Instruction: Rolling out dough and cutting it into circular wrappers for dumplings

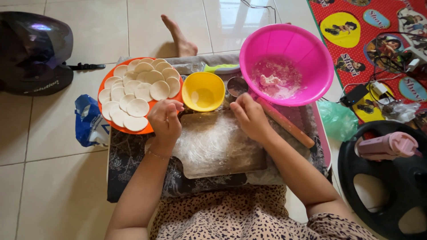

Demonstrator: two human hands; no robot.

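My left hand (165, 118) hovers at the near edge of an orange plate (102, 83) stacked with several flat white dough rounds (138, 107). Its fingers are curled, and what lies under them is hidden. My right hand (249, 116) rests at the far edge of a plastic-covered, floured board (218, 146), fingers bent, just below a small round metal cup (236, 86). A yellow bowl (203, 91) sits between the two hands. A wooden rolling pin (287, 124) lies right of my right hand.
A big pink bowl (311, 53) with dough scraps stands at the back right, and a green-handled tool (221, 68) lies behind the yellow bowl. On the floor are a dark helmet (33, 53), a blue bag (89, 122), a green bag (338, 120), cables and a black weight plate (378, 178). A bare foot (180, 38) lies beyond.
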